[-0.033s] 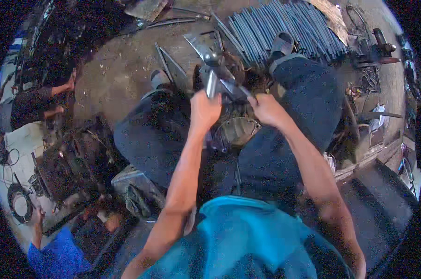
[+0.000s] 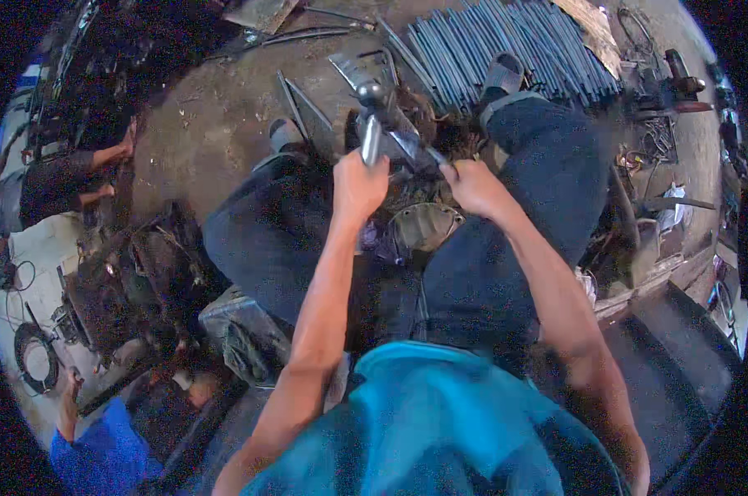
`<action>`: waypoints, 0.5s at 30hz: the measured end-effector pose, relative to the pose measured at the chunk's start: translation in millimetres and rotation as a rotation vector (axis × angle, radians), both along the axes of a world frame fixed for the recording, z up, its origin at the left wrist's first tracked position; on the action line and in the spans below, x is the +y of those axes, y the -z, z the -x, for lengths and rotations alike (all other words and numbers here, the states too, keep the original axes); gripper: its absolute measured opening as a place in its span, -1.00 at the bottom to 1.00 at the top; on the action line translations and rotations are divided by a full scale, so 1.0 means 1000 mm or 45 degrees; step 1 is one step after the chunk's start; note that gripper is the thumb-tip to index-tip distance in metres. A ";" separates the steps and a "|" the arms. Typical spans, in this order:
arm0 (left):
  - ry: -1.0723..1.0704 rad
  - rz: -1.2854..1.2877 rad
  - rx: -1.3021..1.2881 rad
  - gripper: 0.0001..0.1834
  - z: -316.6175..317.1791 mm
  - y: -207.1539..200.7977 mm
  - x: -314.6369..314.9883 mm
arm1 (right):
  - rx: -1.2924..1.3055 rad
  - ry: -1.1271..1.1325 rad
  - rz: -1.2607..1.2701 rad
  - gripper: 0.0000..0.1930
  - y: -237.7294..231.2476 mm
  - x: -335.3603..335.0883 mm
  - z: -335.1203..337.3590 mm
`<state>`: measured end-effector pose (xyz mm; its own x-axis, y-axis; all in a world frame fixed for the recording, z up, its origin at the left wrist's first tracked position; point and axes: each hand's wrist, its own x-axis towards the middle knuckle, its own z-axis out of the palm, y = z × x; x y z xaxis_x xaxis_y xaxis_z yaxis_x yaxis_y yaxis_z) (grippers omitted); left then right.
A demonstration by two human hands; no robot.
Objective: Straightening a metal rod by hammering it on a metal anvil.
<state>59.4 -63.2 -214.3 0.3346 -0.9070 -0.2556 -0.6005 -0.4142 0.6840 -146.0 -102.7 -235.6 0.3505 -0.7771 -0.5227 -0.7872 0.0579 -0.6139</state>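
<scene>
My left hand (image 2: 360, 188) is closed around the shiny metal handle of a hammer (image 2: 372, 142). The rounded hammer head lies over a flat grey metal blade (image 2: 405, 139); I cannot tell whether they touch. This blade slants from the upper left down to my right hand (image 2: 477, 188), whose fingers are wrapped round its narrow end. Both hands are between my knees, above a dark block that the tools and hands partly hide. Closer to me, a tan metal casing (image 2: 424, 226) sits low between my legs.
Many bluish metal rods (image 2: 506, 50) lie side by side beyond my right foot. Two loose bars (image 2: 293, 103) rest near my left foot. A person in blue (image 2: 105, 446) sits at lower left near a black ring (image 2: 37, 360). Another person's bare feet (image 2: 126, 140) show at left.
The hammer head looks slightly lower and sharper than before. My left hand has shifted a little up and to the left; my right hand has barely moved.
</scene>
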 end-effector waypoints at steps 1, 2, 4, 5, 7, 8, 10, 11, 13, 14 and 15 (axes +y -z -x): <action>-0.006 -0.004 -0.040 -0.67 -0.005 -0.014 0.010 | 0.042 -0.041 0.015 -0.51 0.012 0.012 0.005; -0.011 0.010 -0.090 -0.69 -0.013 -0.022 0.009 | 0.084 -0.069 0.060 -0.53 0.009 0.011 0.000; -0.067 0.071 -0.048 -0.69 -0.009 -0.090 0.003 | -0.051 -0.537 0.305 -0.52 0.035 0.013 0.022; -0.120 0.151 0.050 -0.71 -0.008 -0.110 0.003 | -0.250 0.141 0.058 -0.50 0.031 0.018 0.014; -0.249 0.314 0.229 -0.76 -0.006 -0.146 0.000 | -0.122 0.030 0.060 -0.49 0.019 0.007 0.007; -0.315 0.383 0.322 -0.78 -0.002 -0.159 0.000 | 0.017 -0.074 0.062 -0.49 0.017 0.005 0.006; -0.312 0.350 0.260 -0.79 -0.001 -0.165 0.005 | -0.007 -0.079 0.098 -0.48 0.020 0.006 0.008; -0.235 0.420 0.207 -0.78 0.003 -0.159 0.008 | -0.031 -0.079 0.092 -0.48 0.022 0.006 0.009; -0.126 0.478 0.095 -0.76 0.014 -0.126 0.013 | -0.047 -0.073 0.080 -0.49 0.020 0.006 0.012; -0.071 0.314 0.132 -0.77 0.012 -0.096 0.020 | -0.034 -0.033 0.009 -0.51 0.010 0.006 0.010; -0.016 0.224 0.054 -0.79 0.014 -0.069 0.026 | -0.036 -0.008 -0.062 -0.52 0.003 0.007 0.003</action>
